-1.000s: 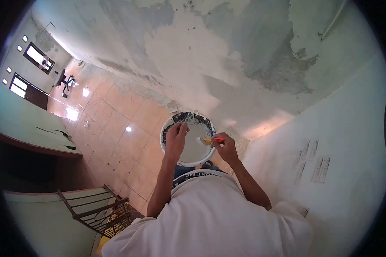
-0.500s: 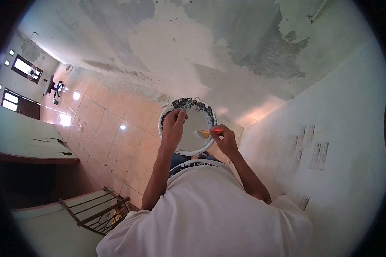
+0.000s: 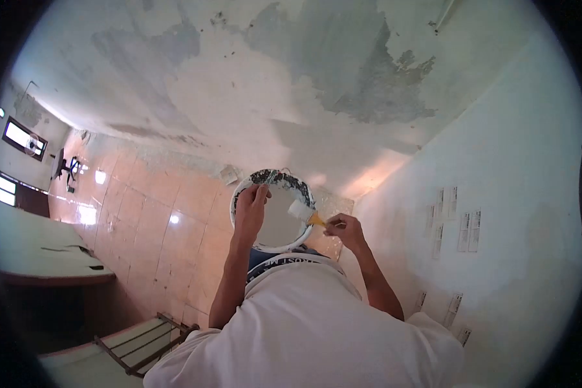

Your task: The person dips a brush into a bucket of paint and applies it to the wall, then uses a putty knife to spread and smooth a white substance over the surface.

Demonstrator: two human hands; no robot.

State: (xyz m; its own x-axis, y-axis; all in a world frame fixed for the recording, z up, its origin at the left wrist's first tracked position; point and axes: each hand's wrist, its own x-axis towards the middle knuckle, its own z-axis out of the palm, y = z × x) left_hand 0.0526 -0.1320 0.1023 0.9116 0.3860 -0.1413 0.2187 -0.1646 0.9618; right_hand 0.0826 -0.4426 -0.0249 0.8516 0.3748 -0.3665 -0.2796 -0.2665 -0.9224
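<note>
A white bucket (image 3: 284, 248) holds pale, off-white paint (image 3: 279, 216), with dark patches around its far inner rim. My left hand (image 3: 251, 202) is closed at the bucket's far left edge. A thin greenish strand shows just beyond its fingertips, and the exact grip is hidden. Pinched by its handle in my right hand (image 3: 346, 230) is a paintbrush (image 3: 315, 218). Its yellowish ferrule points left, and the white, paint-covered bristles are over the bucket's right side, tilted up and left.
A wall with grey peeling patches (image 3: 381, 84) rises ahead, and a pale wall (image 3: 491, 174) stands on the right. Orange floor tiles (image 3: 149, 220) stretch left. A brown metal rack (image 3: 149, 346) is at lower left, near a ledge (image 3: 52, 252).
My right hand has drawn the brush right and back, and the bristles now show white above the rim area. My left hand stays at the bucket. The whole view has shifted slightly.
</note>
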